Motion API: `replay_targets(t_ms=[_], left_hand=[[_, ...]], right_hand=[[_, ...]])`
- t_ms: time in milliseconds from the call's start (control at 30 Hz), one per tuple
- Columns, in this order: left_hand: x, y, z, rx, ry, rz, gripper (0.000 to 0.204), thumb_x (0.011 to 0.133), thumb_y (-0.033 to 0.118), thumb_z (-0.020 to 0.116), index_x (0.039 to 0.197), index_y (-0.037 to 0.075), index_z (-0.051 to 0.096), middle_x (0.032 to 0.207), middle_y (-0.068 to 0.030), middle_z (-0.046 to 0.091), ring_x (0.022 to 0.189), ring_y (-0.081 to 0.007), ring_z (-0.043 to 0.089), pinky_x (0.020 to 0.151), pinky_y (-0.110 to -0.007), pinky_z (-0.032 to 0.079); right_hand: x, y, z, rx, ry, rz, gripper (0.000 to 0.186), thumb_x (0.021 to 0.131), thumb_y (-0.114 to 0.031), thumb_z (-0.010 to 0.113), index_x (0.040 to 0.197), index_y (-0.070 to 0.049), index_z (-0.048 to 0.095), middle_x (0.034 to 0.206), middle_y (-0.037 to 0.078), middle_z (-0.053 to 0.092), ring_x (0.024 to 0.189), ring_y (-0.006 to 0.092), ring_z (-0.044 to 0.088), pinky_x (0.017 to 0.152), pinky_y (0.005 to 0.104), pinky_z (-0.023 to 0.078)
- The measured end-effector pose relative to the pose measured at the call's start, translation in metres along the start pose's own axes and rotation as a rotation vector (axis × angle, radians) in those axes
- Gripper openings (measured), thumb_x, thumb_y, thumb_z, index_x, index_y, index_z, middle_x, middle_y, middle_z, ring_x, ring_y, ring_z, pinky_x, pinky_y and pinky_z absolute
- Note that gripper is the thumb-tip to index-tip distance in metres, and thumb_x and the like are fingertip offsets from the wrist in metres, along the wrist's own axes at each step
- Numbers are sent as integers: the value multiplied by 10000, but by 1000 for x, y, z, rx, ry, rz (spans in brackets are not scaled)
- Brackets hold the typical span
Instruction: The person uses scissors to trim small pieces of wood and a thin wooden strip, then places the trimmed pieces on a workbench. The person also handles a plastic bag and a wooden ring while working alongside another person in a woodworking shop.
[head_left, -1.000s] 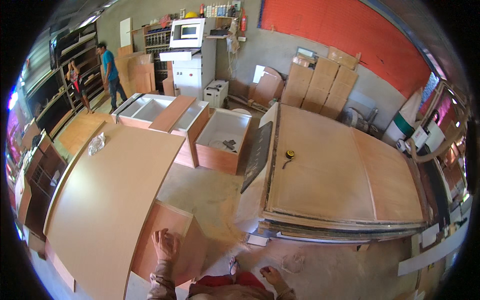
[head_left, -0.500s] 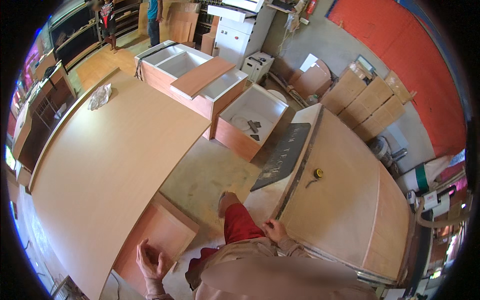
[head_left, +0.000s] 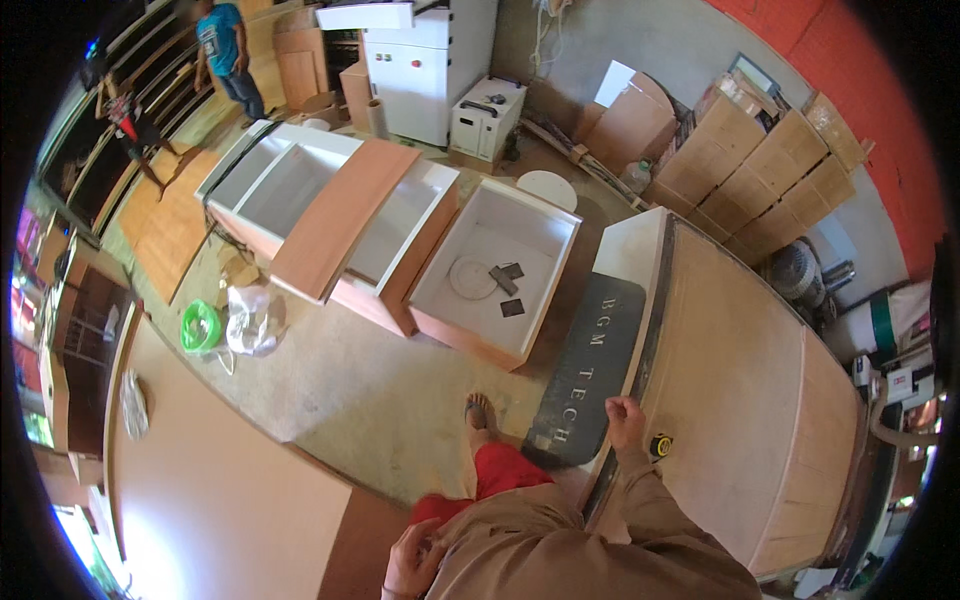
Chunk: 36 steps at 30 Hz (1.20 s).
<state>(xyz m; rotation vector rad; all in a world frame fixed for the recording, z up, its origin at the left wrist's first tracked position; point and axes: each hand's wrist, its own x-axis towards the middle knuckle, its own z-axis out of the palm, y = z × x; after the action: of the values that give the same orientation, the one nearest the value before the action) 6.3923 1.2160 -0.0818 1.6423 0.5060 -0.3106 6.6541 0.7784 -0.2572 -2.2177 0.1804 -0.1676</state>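
Observation:
My right hand point(head_left: 626, 423) is raised over the near left edge of the wooden-topped table point(head_left: 720, 400), its fingers curled in and nothing visible in them. Just right of the wrist, a yellow-and-black tape measure point(head_left: 661, 445) lies on the tabletop. Low in front of my body, my left hand point(head_left: 412, 560) holds nothing, with loosely bent fingers a little apart beside my brown shirt point(head_left: 530, 540). To its left stretches a large light-brown panel point(head_left: 220, 460). A dark mat with pale lettering point(head_left: 590, 370) lies along the table's left side.
Ahead stand a white-lined box point(head_left: 540, 240) with dark pieces inside and a long cabinet carcass point(head_left: 400, 300) with a loose wooden board point(head_left: 345, 220) across it. Left of them sit a green bag point(head_left: 200, 325) and a white bag point(head_left: 253, 320). Two people stand at the far left.
My view has swung left-to-right across the room. My right hand has risen forward to near the tape measure; my left hand has drawn in toward my body.

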Motion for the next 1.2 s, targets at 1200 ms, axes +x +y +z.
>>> replay_targets(t_ms=[1200], left_hand=[[1151, 679, -10, -306, 76, 729, 89, 1040, 104, 656, 997, 35, 693, 911, 38, 613, 893, -93, 537, 829, -283, 444]], right_hand=[[855, -261, 44, -303, 12, -98, 226, 1016, -233, 764, 1152, -53, 763, 965, 119, 759, 837, 241, 738, 743, 411, 598]])
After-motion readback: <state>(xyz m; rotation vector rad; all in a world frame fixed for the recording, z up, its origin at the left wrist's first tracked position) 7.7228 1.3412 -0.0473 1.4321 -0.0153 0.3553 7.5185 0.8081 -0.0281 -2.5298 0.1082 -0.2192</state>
